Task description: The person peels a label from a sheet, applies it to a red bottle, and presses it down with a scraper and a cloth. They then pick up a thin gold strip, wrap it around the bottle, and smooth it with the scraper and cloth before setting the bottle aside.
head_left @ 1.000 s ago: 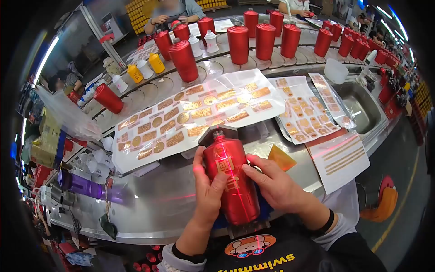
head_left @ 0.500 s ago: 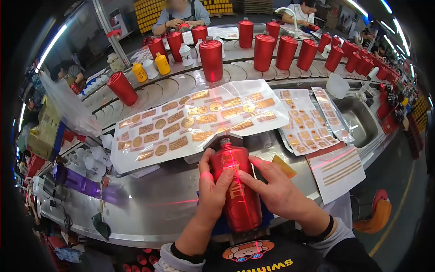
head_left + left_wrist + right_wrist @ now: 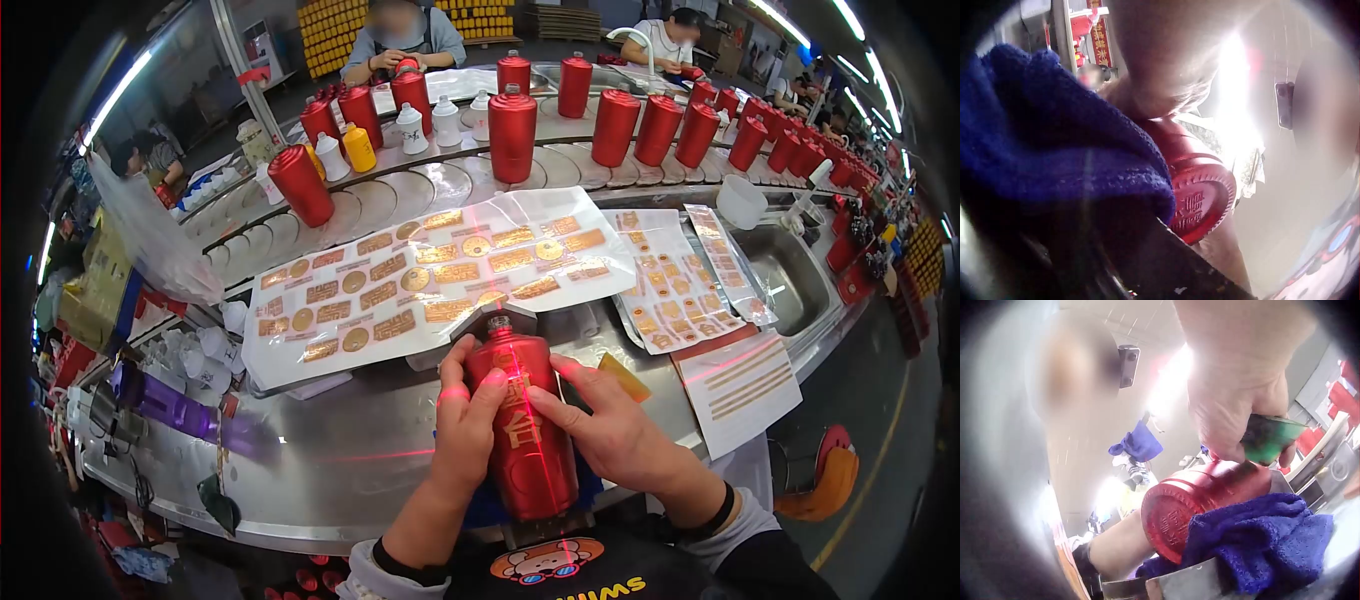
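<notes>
A red bottle (image 3: 533,470) with gold characters lies in front of the person, its neck pointing away, a red laser line running along it. The left hand (image 3: 464,425) holds its left side, thumb on the gold characters. From the right, the right hand (image 3: 620,430) holds the bottle, thumb on the front and fingers along the side. In both wrist views the embossed base of the bottle (image 3: 1200,209) (image 3: 1169,522) shows beside a blue cloth (image 3: 1066,144) (image 3: 1260,540).
Beyond the bottle lies a white sheet of gold stickers (image 3: 400,285); smaller sheets (image 3: 670,280) lie right, near a metal sink (image 3: 790,280). Red bottles (image 3: 512,140) stand on a conveyor. A purple object (image 3: 175,405) is at left, a yellow triangular piece (image 3: 622,377) by the right hand.
The left thumb and right thumb have come closer together over the gold characters than a second ago. Bottles on the conveyor have shifted to the right, and the head view has moved slightly.
</notes>
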The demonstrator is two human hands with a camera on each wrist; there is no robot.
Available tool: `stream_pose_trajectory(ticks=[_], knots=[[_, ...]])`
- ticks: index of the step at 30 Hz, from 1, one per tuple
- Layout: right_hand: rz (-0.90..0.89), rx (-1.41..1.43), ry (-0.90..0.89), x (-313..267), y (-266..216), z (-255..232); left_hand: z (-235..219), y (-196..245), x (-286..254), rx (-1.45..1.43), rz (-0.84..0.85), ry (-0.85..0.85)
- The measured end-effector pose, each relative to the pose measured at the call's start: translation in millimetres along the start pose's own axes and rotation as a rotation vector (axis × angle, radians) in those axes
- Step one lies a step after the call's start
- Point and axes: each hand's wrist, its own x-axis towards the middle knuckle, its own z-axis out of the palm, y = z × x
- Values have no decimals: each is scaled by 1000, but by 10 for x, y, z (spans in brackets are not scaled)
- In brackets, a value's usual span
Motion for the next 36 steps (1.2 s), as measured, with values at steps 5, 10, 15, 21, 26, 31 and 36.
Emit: stream_pose_trajectory(ticks=[5, 10, 15, 21, 26, 31, 36], knots=[[22, 69, 99, 60, 69, -70, -10, 37, 14, -94, -65, -17], [477, 494, -43, 482, 135, -516, -42, -63, 7, 63, 9, -24], [424, 613, -209, 737, 494, -478, -21, -63, -11, 51, 5, -4], [363, 722, -319, 922, 506, -402, -19, -60, 43, 207, 73, 39], [261, 725, -315, 931, 542, -365, -20, -40, 89, 278, 110, 56], [283, 589, -137, 849, 439, -432, -19, -42, 86, 258, 104, 55], [-51, 110, 34, 557, 289, -415, -58, -74, 63, -62, 58, 37]])
